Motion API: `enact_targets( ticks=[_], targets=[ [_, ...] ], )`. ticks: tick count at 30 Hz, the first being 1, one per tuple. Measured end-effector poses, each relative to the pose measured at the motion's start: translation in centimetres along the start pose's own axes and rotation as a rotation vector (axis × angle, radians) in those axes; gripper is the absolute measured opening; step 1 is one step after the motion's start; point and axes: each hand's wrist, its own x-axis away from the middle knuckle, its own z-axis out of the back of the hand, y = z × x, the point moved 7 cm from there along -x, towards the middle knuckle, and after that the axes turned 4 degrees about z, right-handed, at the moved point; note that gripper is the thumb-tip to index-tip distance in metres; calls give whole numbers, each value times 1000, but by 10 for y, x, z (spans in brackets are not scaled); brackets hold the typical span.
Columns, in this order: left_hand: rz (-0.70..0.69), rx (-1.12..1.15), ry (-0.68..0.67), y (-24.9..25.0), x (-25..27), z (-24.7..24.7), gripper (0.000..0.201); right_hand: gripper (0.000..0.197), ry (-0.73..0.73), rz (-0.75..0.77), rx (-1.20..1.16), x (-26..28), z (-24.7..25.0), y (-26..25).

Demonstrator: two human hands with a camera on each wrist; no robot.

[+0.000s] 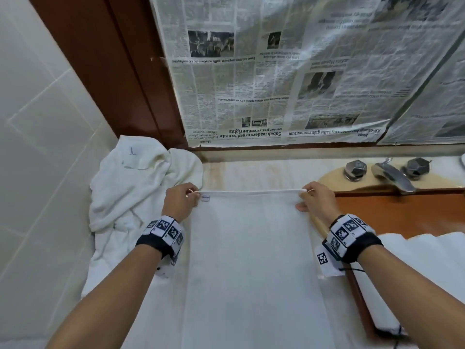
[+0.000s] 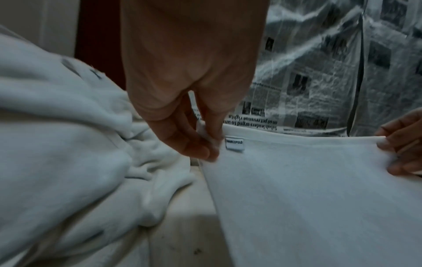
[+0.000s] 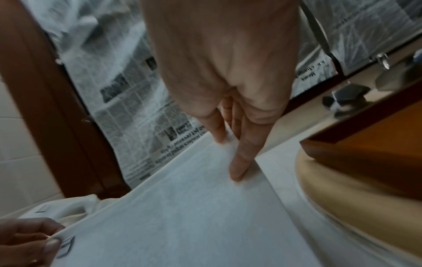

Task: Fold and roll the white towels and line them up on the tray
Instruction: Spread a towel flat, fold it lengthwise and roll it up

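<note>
Flat white terry towel [image 1: 251,248] lies spread lengthwise on the pale marble-look counter [image 1: 251,172], far hem pulled straight between both hands. Left hand [image 1: 180,200] pinches the far-left corner betw. thumb and fingers, next to a small white sewn label [image 1: 205,198]. Right hand [image 1: 318,200] pinches the far-right corner, remaining fingers resting on the cloth.

View differences:
- Head view only: crumpled heap of white towels [image 1: 130,192] on counter, left of flat towel, touching left hand's side; wooden tray [image 1: 402,212], orange-brown, to the right, w/ white folded towels [image 1: 415,260] lying on it; chrome tap w/ two faceted knobs [image 1: 387,170] beyond the tray.
- Left wrist view: label text reads "MARCOPOLO"; thumb and forefinger closed on bunched hem.
- Right wrist view: right fingers [image 3: 239,162] extended along towel edge, tips on fabric; rounded beige basin rim [image 3: 342,198] beside towel.

Textures: flat towel smooth, fine weave; heap thick, soft, deeply creased. Newspaper sheets [image 1: 289,71], wrinkled, cover the wall behind the counter.
</note>
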Motion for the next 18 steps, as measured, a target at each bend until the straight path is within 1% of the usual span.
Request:
enact_targets(
  ticks=[2,7,12,18],
  targets=[
    [-6,-20,-15,-7,-20,-16,17,8,15,-45,-20,-19,-11,15],
    [68,-60,-38,-30,-57,-52,21,9,44,-107,-55,-56,-33,55],
    [82,-136,-9,-40,-80,-65,20,11,58,-122,-99,-71,-45,53],
    [12,-228,37,-39,-102,-72,9,6,91,-70,12,-93,-52,48]
  ],
)
